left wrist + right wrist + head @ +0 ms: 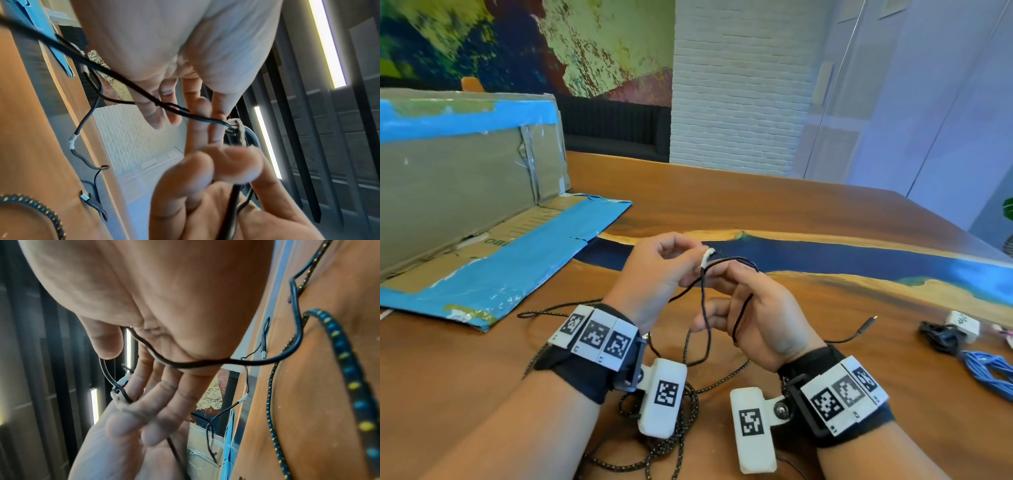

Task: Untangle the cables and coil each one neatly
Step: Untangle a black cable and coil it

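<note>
Left hand (654, 270) pinches a thin smooth black cable (703, 308) by its white tie; right hand (760, 315) loosely grips its loop.

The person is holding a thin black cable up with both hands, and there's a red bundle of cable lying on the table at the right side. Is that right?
Almost. The bundle on the table at the right is blue, not red; the head view shows it. The rest holds: the left hand and right hand both hold the thin black cable up above the table.
</note>
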A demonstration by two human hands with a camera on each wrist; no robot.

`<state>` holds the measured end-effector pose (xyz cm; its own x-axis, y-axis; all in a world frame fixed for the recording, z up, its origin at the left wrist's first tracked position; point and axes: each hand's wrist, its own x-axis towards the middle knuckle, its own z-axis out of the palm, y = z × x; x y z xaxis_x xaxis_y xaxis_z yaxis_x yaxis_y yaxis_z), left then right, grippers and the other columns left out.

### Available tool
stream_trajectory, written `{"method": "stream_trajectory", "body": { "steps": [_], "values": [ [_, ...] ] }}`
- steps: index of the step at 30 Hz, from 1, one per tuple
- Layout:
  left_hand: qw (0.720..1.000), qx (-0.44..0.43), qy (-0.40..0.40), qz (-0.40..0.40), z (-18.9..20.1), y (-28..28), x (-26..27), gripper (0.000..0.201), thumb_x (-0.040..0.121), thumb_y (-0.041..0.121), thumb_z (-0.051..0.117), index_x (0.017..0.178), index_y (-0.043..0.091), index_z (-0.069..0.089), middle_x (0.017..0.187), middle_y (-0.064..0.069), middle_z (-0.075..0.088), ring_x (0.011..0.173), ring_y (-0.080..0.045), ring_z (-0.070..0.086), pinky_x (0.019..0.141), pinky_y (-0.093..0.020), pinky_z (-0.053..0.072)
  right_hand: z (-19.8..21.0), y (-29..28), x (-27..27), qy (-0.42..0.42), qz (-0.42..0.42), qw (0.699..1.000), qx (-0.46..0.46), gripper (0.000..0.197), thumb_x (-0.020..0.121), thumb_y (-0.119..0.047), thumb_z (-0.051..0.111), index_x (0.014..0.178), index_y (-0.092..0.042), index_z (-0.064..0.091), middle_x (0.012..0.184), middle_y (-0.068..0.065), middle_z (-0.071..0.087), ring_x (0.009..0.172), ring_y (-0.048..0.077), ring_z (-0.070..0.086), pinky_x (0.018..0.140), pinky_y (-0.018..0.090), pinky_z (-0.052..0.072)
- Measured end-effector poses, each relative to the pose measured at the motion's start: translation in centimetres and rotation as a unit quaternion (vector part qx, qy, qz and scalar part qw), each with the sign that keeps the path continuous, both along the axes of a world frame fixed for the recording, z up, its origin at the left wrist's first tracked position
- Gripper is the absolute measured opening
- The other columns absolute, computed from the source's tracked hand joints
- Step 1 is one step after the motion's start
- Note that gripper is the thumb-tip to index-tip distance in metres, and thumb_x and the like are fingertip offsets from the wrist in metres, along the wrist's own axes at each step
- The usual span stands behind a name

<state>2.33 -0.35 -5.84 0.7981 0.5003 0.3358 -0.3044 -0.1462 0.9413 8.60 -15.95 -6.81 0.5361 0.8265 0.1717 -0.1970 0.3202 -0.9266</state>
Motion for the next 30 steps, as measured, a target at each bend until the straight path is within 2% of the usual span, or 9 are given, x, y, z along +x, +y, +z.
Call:
{"method": "stream_trajectory", "body": {
  "steps": [5,9,12,15,19,23,26,28,30],
  "values": [
    [0.997,-0.016,0.015,-0.075,0.6,-0.3,-0.6,0.04,0.092,0.054,0.057,0.079,0.017,0.069,0.093,-0.006,0.064,0.084,-0.018,0.064,0.075,-0.031,0.052,0.4,-0.1,0.3,-0.006,-0.012,1.0,0.025,0.038,0.102,-0.02,0.049,0.137,-0.016,0.061,0.114,0.02,0.07,0.083,0.034,0.067,0.079,0.044,0.059],
    [0.997,0.039,0.018,-0.069,0.1,-0.4,-0.6,0.025,0.089,0.03,0.075,0.088,0.005,0.075,0.095,-0.015,0.073,0.087,-0.029,0.069,0.073,-0.038,0.053,-0.1,0.4,0.4,-0.016,-0.032,0.999,0.011,0.035,0.106,-0.015,0.047,0.137,-0.01,0.061,0.124,0.023,0.07,0.091,0.034,0.069,0.081,0.041,0.061],
    [0.999,0.026,0.015,-0.034,0.3,-0.1,-0.5,0.028,0.094,0.028,0.071,0.08,0.004,0.069,0.07,-0.01,0.065,0.067,-0.02,0.063,0.056,-0.029,0.049,0.1,0.1,0.7,0.005,-0.084,0.996,0.006,0.032,0.109,-0.02,0.041,0.122,-0.006,0.066,0.115,0.019,0.074,0.074,0.026,0.069,0.058,0.032,0.057],
    [0.999,0.037,0.016,0.006,0.5,0.6,-0.6,0.043,0.094,0.037,0.07,0.073,0.003,0.054,0.061,-0.006,0.037,0.053,-0.015,0.037,0.052,-0.025,0.033,0.3,-0.7,1.5,0.007,-0.1,0.995,0.012,0.027,0.098,-0.022,0.056,0.117,-0.005,0.066,0.101,0.015,0.074,0.047,0.017,0.049,0.039,0.024,0.032],
    [0.997,0.055,0.03,0.035,1.0,1.2,-0.9,0.051,0.095,0.046,0.066,0.072,0.004,0.051,0.06,-0.009,0.025,0.048,-0.01,0.027,0.06,-0.022,0.037,0.8,-1.5,2.8,-0.01,-0.156,0.987,0.023,0.021,0.095,-0.008,0.062,0.115,-0.008,0.067,0.076,0.008,0.061,0.042,0.009,0.033,0.04,0.021,0.017],
    [0.999,-0.028,0.037,0.021,1.5,2.5,-1.2,0.038,0.102,0.027,0.046,0.076,0.01,0.067,0.062,0.002,0.035,0.054,-0.013,0.032,0.051,-0.024,0.027,1.5,-3.4,5.5,0.035,-0.34,0.939,0.032,0.023,0.103,-0.004,0.052,0.115,-0.012,0.071,0.08,0.005,0.065,0.05,0.011,0.038,0.042,0.023,0.026],
    [0.998,-0.057,-0.003,0.036,1.6,3.1,-1.2,0.03,0.094,0.013,0.048,0.071,0.008,0.067,0.062,0.001,0.037,0.055,-0.016,0.037,0.055,-0.028,0.03,1.4,-4.5,6.5,-0.03,-0.401,0.914,-0.057,0.029,0.104,-0.007,0.052,0.12,-0.02,0.073,0.115,0.002,0.074,0.08,0.01,0.059,0.065,0.026,0.049],
    [0.999,-0.045,-0.015,0.025,1.6,2.8,-1.1,0.027,0.092,0.017,0.055,0.071,0.013,0.072,0.065,-0.001,0.041,0.058,-0.016,0.043,0.058,-0.027,0.035,1.6,-4.5,5.9,-0.104,-0.394,0.906,-0.112,0.032,0.104,-0.01,0.055,0.129,-0.025,0.069,0.131,-0.009,0.067,0.113,0.004,0.059,0.091,0.022,0.048],
    [0.999,-0.028,-0.016,0.005,1.4,2.1,-1.0,0.029,0.096,0.016,0.057,0.076,0.016,0.077,0.069,-0.004,0.047,0.06,-0.016,0.046,0.062,-0.03,0.037,1.9,-3.9,4.8,-0.194,-0.381,0.895,-0.132,0.034,0.102,-0.012,0.058,0.13,-0.028,0.068,0.131,-0.017,0.064,0.122,-0.002,0.055,0.097,0.014,0.042]
  ]
}}
